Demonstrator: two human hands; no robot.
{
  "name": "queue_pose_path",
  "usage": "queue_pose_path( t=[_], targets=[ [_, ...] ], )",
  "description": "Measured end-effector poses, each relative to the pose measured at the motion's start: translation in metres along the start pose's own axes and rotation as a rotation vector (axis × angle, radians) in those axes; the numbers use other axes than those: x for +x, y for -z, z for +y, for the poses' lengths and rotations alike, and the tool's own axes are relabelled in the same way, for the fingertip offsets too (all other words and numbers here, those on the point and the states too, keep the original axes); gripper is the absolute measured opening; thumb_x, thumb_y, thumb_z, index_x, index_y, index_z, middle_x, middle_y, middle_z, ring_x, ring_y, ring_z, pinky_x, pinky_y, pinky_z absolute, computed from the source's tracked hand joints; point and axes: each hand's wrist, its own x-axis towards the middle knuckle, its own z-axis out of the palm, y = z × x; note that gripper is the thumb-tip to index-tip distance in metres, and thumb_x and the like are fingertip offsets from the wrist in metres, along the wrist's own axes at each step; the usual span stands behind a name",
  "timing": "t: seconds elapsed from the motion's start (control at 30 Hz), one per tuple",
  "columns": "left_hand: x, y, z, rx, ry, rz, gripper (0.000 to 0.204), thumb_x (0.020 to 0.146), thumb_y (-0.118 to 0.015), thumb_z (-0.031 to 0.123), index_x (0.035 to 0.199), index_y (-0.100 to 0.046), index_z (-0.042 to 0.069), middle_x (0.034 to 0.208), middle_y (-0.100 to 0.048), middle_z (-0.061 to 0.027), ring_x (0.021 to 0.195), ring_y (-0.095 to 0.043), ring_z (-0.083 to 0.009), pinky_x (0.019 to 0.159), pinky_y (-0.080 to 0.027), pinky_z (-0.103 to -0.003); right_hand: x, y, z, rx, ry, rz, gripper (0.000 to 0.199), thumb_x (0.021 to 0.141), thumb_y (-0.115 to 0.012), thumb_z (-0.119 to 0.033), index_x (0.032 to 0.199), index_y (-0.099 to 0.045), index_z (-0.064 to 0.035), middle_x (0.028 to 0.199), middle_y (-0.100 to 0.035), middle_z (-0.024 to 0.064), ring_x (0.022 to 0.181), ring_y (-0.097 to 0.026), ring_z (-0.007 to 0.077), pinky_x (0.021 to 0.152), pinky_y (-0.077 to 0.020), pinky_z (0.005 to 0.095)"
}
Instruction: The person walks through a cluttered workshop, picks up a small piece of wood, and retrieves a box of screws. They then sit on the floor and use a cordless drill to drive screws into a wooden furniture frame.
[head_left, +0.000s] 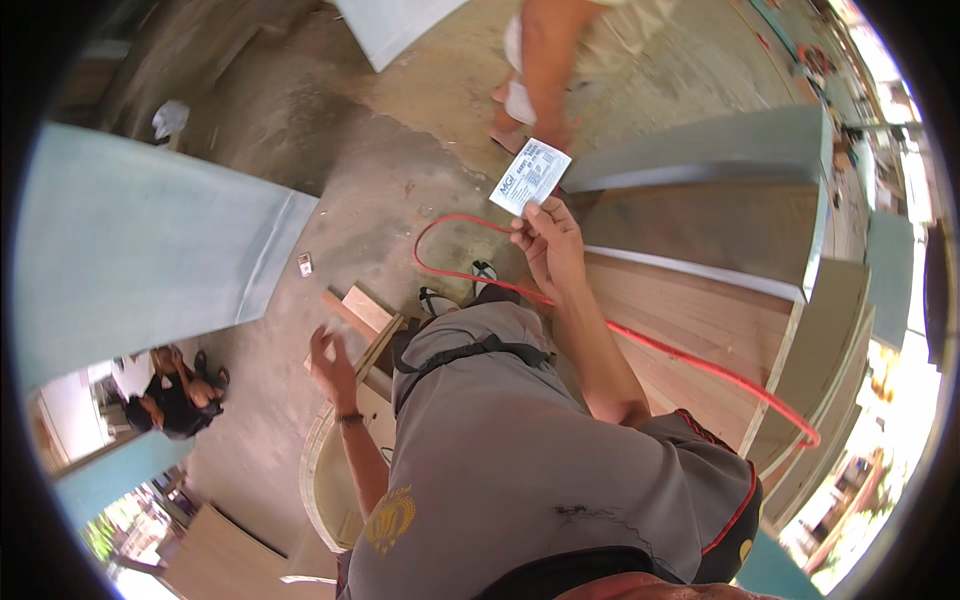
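Note:
A white card with dark print (532, 170) is pinched at its lower edge by my right hand (552, 245), thumb on top. The card is held up in front of me, over the concrete floor. My left hand (332, 372) hangs in the air at my left side, its fingers loosely bent and apart, with nothing in them. Close to that hand are short wooden offcuts (366, 308) and a curved pale board (318, 480). A red hose (690, 360) loops behind my right hand and passes behind my right forearm.
To my right stands a large wooden cabinet body (680, 310) with grey-blue outer faces. A broad pale-blue panel (150, 250) takes up the left. Someone's legs (548, 75) are ahead; another person (180, 395) sits low at the left. A small packet (305, 264) lies on the floor (370, 190).

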Motion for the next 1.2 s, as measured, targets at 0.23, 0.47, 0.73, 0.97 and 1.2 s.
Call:
queue_pose_path(
  t=[0.23,0.47,0.73,0.97,1.2],
  targets=[
    [0.015,-0.026,0.218,-0.742,-0.284,-0.54,0.033,0.096,-0.055,0.02,0.119,-0.058,-0.004,0.112,-0.063,-0.0104,0.099,-0.06,-0.0151,0.085,-0.05,-0.031,-0.034,-0.084,0.018,-0.105,-0.079,-0.329,0.021,0.09,-0.062,-0.009,0.108,-0.054,-0.0009,0.101,-0.066,0.0116,0.085,-0.065,0.0177,0.073,-0.0552,0.0316],
    [0.024,-0.01,0.265,-0.882,-0.118,-0.495,0.033,0.097,-0.057,0.025,0.109,-0.063,-0.005,0.09,-0.064,-0.005,0.077,-0.056,-0.0065,0.069,-0.05,-0.024,-0.054,-0.12,0.018,-0.197,-0.104,-0.397,0.022,0.088,-0.064,-0.004,0.106,-0.054,0.0026,0.1,-0.066,0.0131,0.09,-0.067,0.0212,0.078,-0.0547,0.0333],
    [0.036,0.013,0.258,-0.823,-0.285,-0.57,0.033,0.098,-0.056,0.027,0.108,-0.064,-0.004,0.087,-0.065,-0.0015,0.079,-0.053,-0.0055,0.068,-0.046,-0.023,-0.054,-0.118,0.009,-0.372,-0.026,-0.394,0.019,0.092,-0.06,-0.019,0.095,-0.058,0.0001,0.087,-0.065,0.0093,0.071,-0.062,0.0147,0.063,-0.0498,0.0269],
    [0.04,0.024,0.24,-0.71,-0.283,-0.588,0.035,0.098,-0.056,0.028,0.109,-0.064,-0.004,0.088,-0.066,-0.0019,0.079,-0.053,-0.0051,0.069,-0.047,-0.024,-0.041,-0.126,-0.006,-0.466,0.168,-0.377,0.017,0.09,-0.064,-0.016,0.089,-0.06,0.0001,0.077,-0.063,0.0068,0.063,-0.057,0.0127,0.058,-0.0471,0.0261],
    [0.036,0.048,0.25,-0.668,-0.19,-0.522,0.036,0.098,-0.056,0.027,0.109,-0.062,-0.007,0.09,-0.067,-0.0053,0.081,-0.059,-0.0067,0.069,-0.052,-0.025,-0.039,-0.138,-0.002,-0.563,0.245,-0.394,0.021,0.088,-0.069,-0.017,0.081,-0.061,0.0001,0.071,-0.061,0.0031,0.063,-0.054,0.0074,0.058,-0.046,0.0231]
  ],
)
